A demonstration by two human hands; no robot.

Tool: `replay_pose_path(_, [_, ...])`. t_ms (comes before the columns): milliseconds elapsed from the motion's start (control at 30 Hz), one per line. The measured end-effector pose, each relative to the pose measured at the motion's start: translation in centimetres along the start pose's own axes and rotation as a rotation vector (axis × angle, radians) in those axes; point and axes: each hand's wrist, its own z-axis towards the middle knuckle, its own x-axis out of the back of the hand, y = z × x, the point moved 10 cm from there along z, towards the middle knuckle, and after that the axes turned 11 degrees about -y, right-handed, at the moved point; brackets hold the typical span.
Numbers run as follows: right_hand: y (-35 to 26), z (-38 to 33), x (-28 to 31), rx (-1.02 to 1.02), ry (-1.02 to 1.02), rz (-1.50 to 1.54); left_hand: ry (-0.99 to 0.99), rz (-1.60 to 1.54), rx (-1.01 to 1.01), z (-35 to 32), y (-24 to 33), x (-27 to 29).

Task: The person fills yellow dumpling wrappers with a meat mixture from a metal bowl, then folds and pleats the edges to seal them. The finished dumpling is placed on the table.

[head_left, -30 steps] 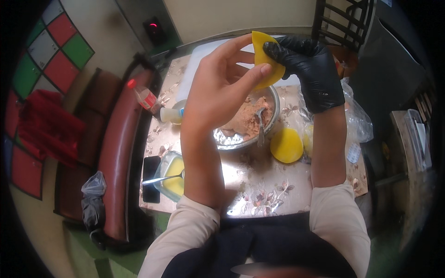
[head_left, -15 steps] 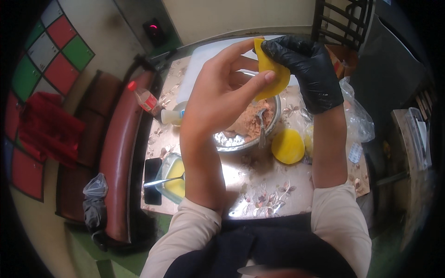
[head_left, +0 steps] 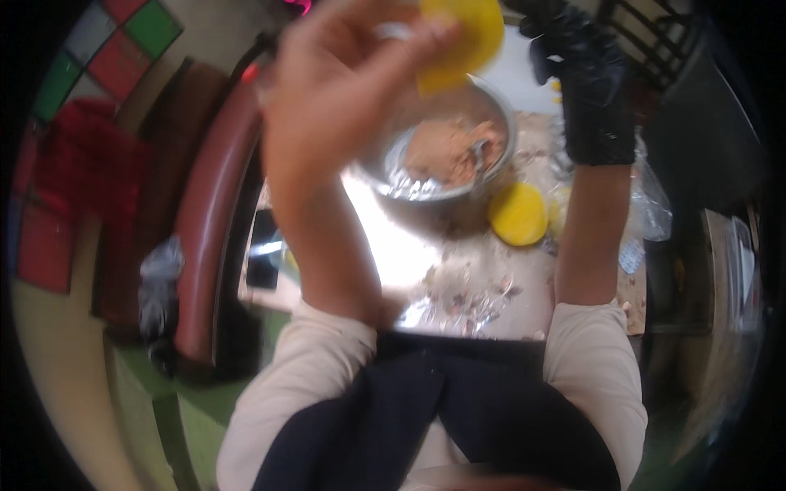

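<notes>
My bare left hand (head_left: 327,98) is raised over the table, pinching a thin round yellow dough wrapper (head_left: 475,41) between thumb and fingers. To its right, my right hand (head_left: 588,106) wears a black glove and is apart from the wrapper; its fingers look parted, though motion blurs them. Below the hands stands a metal bowl (head_left: 509,131) of pinkish minced filling (head_left: 442,151), with a spoon (head_left: 481,155) stuck in it. Round yellow wrappers (head_left: 518,214) lie in a pile to the right of the bowl.
A clear plastic bag (head_left: 651,200) lies at the table's right edge. On the left are a dark phone (head_left: 263,250) and a reddish-brown bench (head_left: 201,245). A white board (head_left: 524,86) lies behind the bowl. The flowered tabletop (head_left: 475,286) reflects bright light.
My right hand has come off the yellow wrapper and moved right. The left hand keeps the wrapper and is higher in view. The whole view has shifted, with the bowl appearing higher.
</notes>
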Motion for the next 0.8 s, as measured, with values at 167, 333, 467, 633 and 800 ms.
replay_pose_path(167, [-0.9,-3.8,-11.5,0.067,-0.495,-0.387,0.387,-0.065,-0.194,-6.5,4.5,10.9])
replay_pose_path(333, [1.9,-12.2,-25.8,0.34,-0.735,-0.518,0.593,0.005,-0.031,-15.5,4.0,13.9])
replay_pose_path(467, [9.7,-14.1,-31.2,0.067,-0.889,-0.783,0.603,0.021,0.223,-18.8,0.6,13.2])
replay_pose_path(633, [14.1,-13.9,-32.7,-0.131,-1.007,-0.881,0.321,-0.05,0.347,-19.0,-1.9,9.6])
replay_pose_path(800, [14.0,-13.1,-32.6,-0.17,-1.05,-0.8,0.24,-0.112,0.351,-18.3,-2.9,8.8])
